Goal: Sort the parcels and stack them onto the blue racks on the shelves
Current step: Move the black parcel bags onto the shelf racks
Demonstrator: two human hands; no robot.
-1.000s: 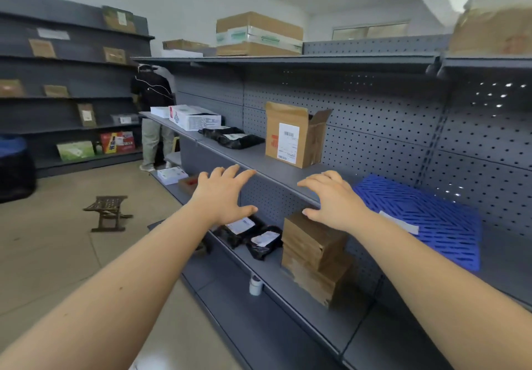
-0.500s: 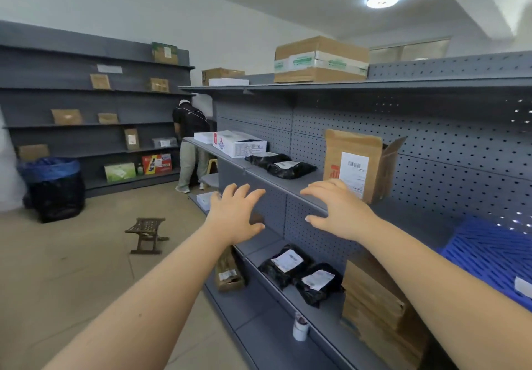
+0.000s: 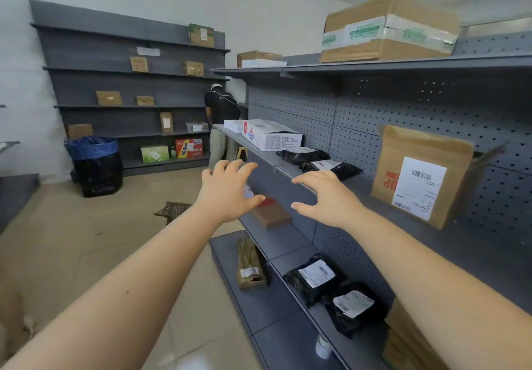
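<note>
My left hand and my right hand are stretched out in front of the grey shelving, both empty with fingers spread. Beyond the right hand, two black poly-bag parcels lie on the middle shelf. To their right stands an open brown carton with a white label. A white printed box sits farther back on the same shelf. On the lower shelf lie two more black bags, and a small brown parcel lies below my hands. No blue rack is in view.
A person in a dark top stands at the far end of the shelving. A black bin with a blue liner stands by the back wall. A low stool is on the floor. A large taped carton sits on the top shelf.
The view has swung left along the shelving; the blue rack has left the frame on the right. Both hands stay empty and spread, now over the black bags' shelf edge.
</note>
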